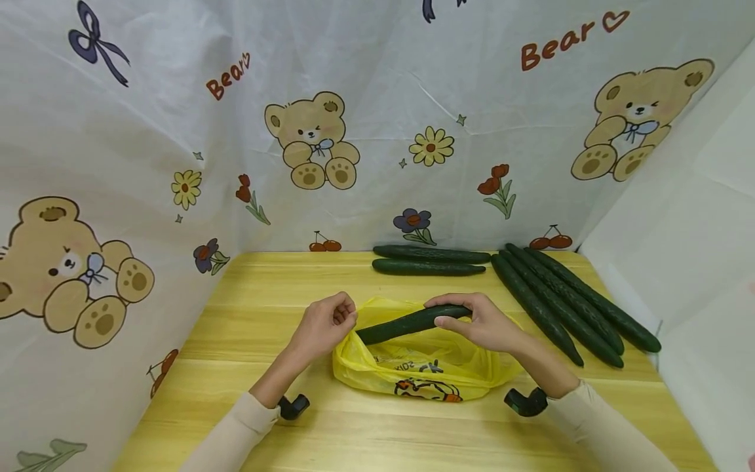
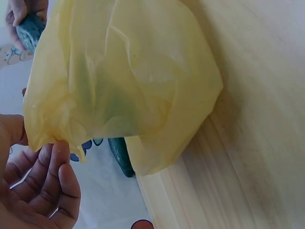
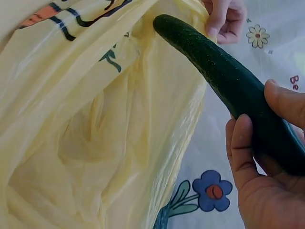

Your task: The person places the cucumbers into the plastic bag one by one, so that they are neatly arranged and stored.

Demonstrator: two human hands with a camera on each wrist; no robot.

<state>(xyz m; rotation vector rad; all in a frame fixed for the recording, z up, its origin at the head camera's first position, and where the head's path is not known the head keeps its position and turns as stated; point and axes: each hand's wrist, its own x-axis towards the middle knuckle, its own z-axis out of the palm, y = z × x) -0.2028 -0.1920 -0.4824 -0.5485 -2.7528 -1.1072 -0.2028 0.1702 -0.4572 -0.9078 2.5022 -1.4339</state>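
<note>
A yellow plastic bag with printed figures lies on the table with its mouth spread. My left hand pinches the bag's left rim; in the left wrist view the thumb and fingers meet on the thin plastic. A dark green cucumber slants over the bag's opening, its left end inside the rim near my left hand. Around its right end curls my right hand, thumb on the near side. In the right wrist view the cucumber points into the bag.
Two cucumbers lie side by side at the table's back edge. Several more cucumbers lie slanted at the back right. A bear-printed cloth hangs behind and at the left; a white wall stands at the right.
</note>
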